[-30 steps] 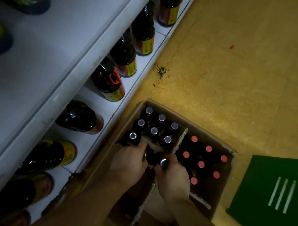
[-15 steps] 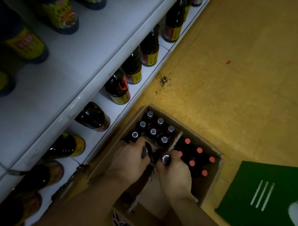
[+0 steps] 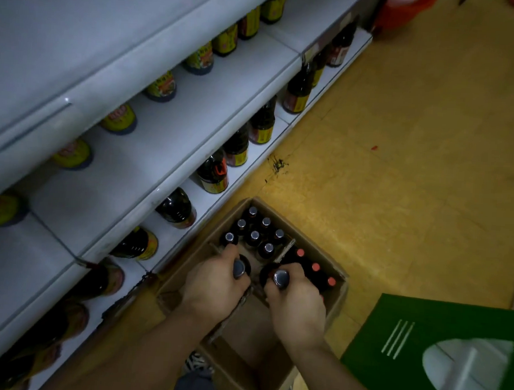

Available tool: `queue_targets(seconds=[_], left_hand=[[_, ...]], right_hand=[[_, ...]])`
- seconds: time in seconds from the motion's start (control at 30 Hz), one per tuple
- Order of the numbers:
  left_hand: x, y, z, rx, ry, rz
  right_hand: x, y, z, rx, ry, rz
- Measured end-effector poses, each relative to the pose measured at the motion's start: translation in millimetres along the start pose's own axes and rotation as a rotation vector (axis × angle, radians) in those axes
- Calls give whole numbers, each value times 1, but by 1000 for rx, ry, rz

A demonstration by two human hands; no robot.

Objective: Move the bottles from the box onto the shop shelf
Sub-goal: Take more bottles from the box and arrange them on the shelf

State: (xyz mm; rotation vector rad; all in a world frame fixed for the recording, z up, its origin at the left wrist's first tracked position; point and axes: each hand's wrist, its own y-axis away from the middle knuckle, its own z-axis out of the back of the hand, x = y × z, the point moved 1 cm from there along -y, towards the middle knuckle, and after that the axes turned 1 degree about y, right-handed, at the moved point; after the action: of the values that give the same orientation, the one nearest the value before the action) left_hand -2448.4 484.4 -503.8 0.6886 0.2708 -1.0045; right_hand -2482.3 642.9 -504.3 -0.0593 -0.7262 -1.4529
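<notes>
Yellow shop floor lies beneath. Each grip is clamped round a neck: one dark silver-capped glass bottle is held by the left hand, a matching bottle by the right hand. Both caps are seen higher than a second ago, so lifting has begun. They remain inside the brown cardboard box at 6 o'clock; the white shelf runs at 10 o'clock.

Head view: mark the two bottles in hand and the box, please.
left-hand bottle (image 3: pixel 238 267): head view, on its silver cap.
right-hand bottle (image 3: pixel 281 277): head view, on its silver cap.
box (image 3: pixel 338 297): head view, on its right-side cardboard wall.
</notes>
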Motion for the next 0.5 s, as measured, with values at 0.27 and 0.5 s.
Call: queue_targets(seconds=[0.27, 0.5], left_hand=[[-40, 61, 47, -51, 44, 34], [-79, 116, 90, -117, 71, 66]], right_hand=[[30, 42, 72, 22, 29, 60], [55, 84, 138, 20, 59, 133]])
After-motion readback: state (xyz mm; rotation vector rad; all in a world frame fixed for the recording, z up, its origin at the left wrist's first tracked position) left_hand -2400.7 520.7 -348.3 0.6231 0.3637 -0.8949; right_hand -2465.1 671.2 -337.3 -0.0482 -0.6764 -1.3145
